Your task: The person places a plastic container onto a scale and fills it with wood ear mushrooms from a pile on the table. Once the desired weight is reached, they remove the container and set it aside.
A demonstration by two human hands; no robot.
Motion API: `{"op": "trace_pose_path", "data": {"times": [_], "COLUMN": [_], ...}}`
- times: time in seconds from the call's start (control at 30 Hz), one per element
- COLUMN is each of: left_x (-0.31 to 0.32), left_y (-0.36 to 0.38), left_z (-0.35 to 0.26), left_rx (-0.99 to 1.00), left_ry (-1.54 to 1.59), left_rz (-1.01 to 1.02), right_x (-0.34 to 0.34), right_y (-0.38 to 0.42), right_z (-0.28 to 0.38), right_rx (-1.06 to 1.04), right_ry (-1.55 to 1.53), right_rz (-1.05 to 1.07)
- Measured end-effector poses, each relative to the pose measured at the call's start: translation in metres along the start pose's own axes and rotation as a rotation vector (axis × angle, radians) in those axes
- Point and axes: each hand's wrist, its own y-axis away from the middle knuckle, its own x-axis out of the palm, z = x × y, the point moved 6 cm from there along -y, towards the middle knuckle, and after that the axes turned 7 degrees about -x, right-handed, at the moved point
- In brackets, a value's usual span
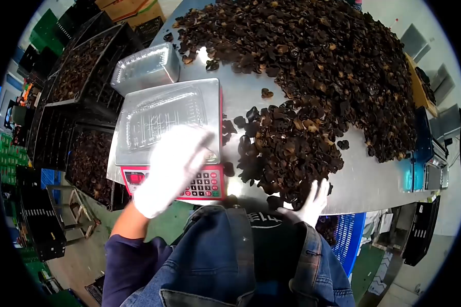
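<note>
My left hand (171, 166), in a white glove and overexposed, is over the front of the red scale (217, 176), near a clear plastic tray (156, 120) on its metal plate. Whether it touches the tray is unclear, and glare hides how its fingers are set. My right hand (312, 204), also in a white glove, rests with fingers spread at the near edge of a pile of dark, curled mushroom-like pieces (297, 153). Several loose dark pieces lie between the scale and the pile.
Stacked clear containers (146, 66) stand behind the scale. A larger heap of dark pieces (333, 56) covers the back of the metal table (363, 189). Black crates (84, 100) of pieces are at the left, a blue basket (349, 238) below the right edge.
</note>
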Motion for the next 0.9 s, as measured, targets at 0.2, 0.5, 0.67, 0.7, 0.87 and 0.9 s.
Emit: {"op": "trace_pose_path", "data": {"times": [0.2, 0.5, 0.67, 0.7, 0.87, 0.9], "left_x": [0.159, 0.206, 0.210, 0.209, 0.211, 0.211], "left_y": [-0.002, -0.012, -0.005, -0.006, -0.022, -0.024], "left_z": [-0.074, -0.077, -0.076, -0.074, -0.069, -0.067], "left_rx": [0.101, 0.099, -0.048, -0.083, -0.110, -0.120], "left_ry": [-0.183, -0.002, 0.097, 0.118, 0.108, 0.200], "left_rz": [0.541, 0.533, 0.540, 0.551, 0.591, 0.545], "right_x": [-0.001, -0.007, 0.005, 0.005, 0.002, -0.004], "right_y": [-0.048, -0.069, -0.065, -0.069, -0.093, -0.099], "right_z": [0.024, 0.038, 0.040, 0.041, 0.052, 0.053], "right_rx": [-0.154, -0.200, -0.216, -0.196, -0.144, -0.117], "right_ry": [0.003, -0.115, -0.095, -0.096, -0.019, -0.090], "right_rz": [0.025, 0.089, 0.043, 0.044, 0.155, 0.173]}}
